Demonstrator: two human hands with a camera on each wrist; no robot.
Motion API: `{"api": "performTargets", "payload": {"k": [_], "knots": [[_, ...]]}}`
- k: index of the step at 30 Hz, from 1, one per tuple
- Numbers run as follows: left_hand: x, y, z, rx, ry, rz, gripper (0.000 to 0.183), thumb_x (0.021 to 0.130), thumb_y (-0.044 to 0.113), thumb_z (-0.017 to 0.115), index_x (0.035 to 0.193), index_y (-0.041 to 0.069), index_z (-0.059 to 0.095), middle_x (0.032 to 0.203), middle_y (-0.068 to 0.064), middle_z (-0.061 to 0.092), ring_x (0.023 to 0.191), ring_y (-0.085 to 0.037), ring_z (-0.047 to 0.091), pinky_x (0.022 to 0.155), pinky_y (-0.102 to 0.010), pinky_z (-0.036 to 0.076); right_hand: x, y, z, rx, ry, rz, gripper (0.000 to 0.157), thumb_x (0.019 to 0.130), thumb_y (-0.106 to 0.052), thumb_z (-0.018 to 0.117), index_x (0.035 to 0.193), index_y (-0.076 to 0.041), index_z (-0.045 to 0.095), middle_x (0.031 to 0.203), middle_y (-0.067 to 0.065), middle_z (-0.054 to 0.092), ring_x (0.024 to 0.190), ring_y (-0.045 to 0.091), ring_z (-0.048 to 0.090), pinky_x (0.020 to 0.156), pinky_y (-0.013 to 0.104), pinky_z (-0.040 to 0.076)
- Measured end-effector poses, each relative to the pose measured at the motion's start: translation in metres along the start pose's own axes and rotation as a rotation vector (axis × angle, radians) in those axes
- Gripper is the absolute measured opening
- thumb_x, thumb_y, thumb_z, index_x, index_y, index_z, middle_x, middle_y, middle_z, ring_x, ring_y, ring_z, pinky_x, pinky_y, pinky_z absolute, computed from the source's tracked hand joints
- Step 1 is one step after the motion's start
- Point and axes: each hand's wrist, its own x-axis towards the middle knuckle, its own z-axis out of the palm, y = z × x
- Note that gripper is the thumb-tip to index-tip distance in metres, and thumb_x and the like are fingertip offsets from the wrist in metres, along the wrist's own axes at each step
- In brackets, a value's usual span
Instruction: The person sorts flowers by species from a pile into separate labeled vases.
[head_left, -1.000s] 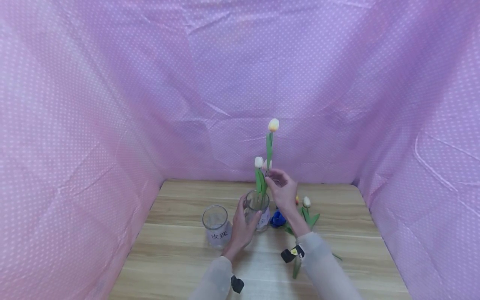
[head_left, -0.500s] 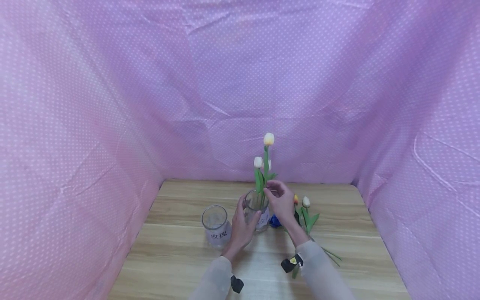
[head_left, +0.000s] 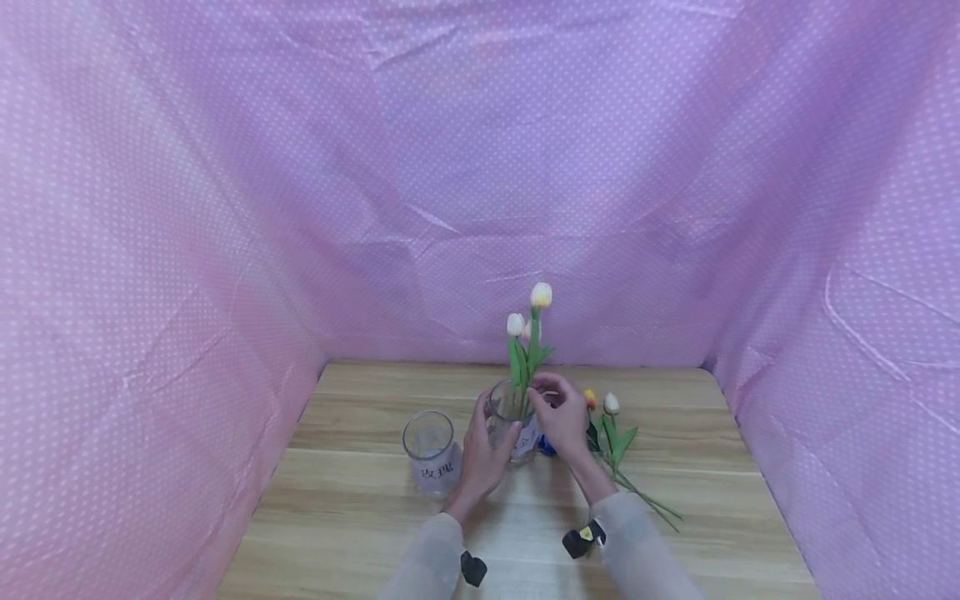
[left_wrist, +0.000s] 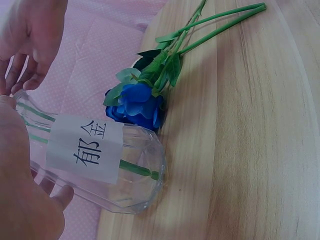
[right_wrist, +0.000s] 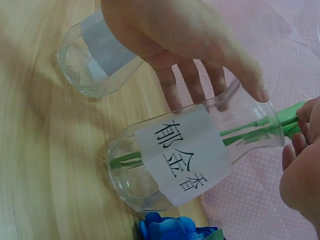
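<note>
Glass vase (right_wrist: 184, 156) in the left hand's (head_left: 486, 454) grip holds tulips (head_left: 535, 332), right hand (head_left: 564, 417) pinching one near blue roses (left_wrist: 137, 102).

I have brought the right hand (head_left: 564, 417) down over the last second, from above the mouth of the labelled vase (right_wrist: 182, 157) to beside its rim. With it I have lowered the yellow-tinged tulip (head_left: 542, 295): its bloom stood high over the vase and now sits much closer to the blooms below it. A green leaf (head_left: 545, 353) now shows above the vase, to the right of the stems, where I could not see it a second ago. To the vase's right, I see less of the blue flower (head_left: 547, 447), more of the orange-yellow tulip (head_left: 590, 398), and two crossing stems (head_left: 648, 498) farther right and nearer me, mostly covered earlier.
</note>
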Motion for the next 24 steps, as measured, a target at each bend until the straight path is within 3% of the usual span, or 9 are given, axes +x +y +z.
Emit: {"api": "performTargets", "payload": {"k": [8,18,24], "knots": [[-0.001,0.001,0.000,-0.009,0.015,0.017,0.082,0.106,0.045,0.076,0.174,0.023,0.036,0.166,-0.021,0.060,0.153,-0.042,0.059,0.122,-0.073,0.053,-0.006,0.008,0.000,-0.047,0.020,-0.010,0.025,0.095,0.005,0.085,0.119,0.003,0.080,0.110,0.024,0.082,0.088,0.001,0.068,0.075,0.017,0.059],[-0.002,0.001,0.001,-0.011,0.017,0.012,0.081,0.106,0.043,0.076,0.174,0.025,0.036,0.167,-0.019,0.059,0.153,-0.041,0.059,0.123,-0.072,0.052,-0.012,0.016,-0.002,-0.099,0.009,-0.005,0.022,0.095,0.000,0.085,0.117,-0.004,0.083,0.106,0.020,0.082,0.077,0.013,0.065,0.066,0.017,0.053],[-0.005,0.002,0.000,-0.002,-0.001,-0.012,0.084,0.107,0.046,0.075,0.176,0.025,0.032,0.169,-0.019,0.057,0.155,-0.042,0.057,0.124,-0.075,0.050,-0.017,0.017,-0.005,-0.109,-0.004,0.011,0.022,0.094,-0.001,0.086,0.116,-0.004,0.083,0.106,0.017,0.082,0.082,0.021,0.067,0.068,0.015,0.053]]}}
